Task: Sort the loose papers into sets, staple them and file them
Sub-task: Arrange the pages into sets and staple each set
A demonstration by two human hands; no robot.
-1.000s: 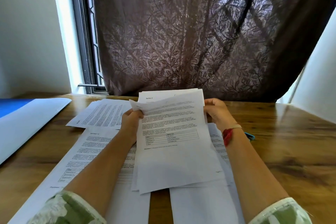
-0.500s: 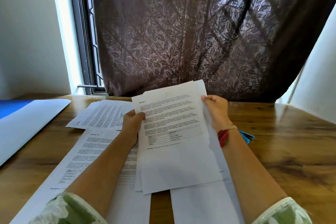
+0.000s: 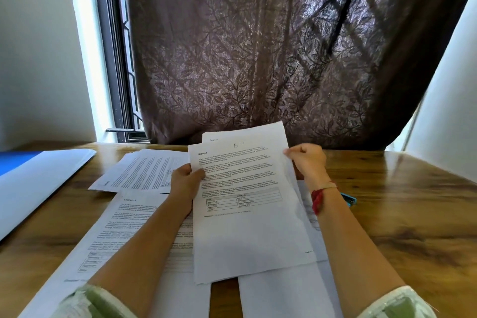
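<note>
Head view: sheaf of papers (image 3: pixel 247 214) held up over the worktop (image 3: pixel 400 214), tilted toward the camera, lower edge near the sheets lying below.
Top page: printed text headed "Section 5", a small table under the paragraphs, a handwritten mark near the top edge; further pages fan out behind it at the top and right.
Left hand (image 3: pixel 184 183): grips the sheaf at its left edge, thumb on the front, fingers hidden behind.
Right hand (image 3: pixel 307 160): pinches the upper right edge of the front pages; a red band (image 3: pixel 318 196) on the wrist.
Loose sheets (image 3: pixel 144 170): printed pages spread flat left of the hands, overlapping; one long page (image 3: pixel 124 227) lies under the left forearm.
Blue object (image 3: pixel 349 199): small, just beside the right wrist, mostly hidden; cannot tell what it is.
Folder (image 3: pixel 38 183): large, white face with a blue part at the far left, flat on the worktop.
Background: brown leaf-pattern curtain (image 3: pixel 258 59), dark window frame (image 3: pixel 113 59) at its left.
</note>
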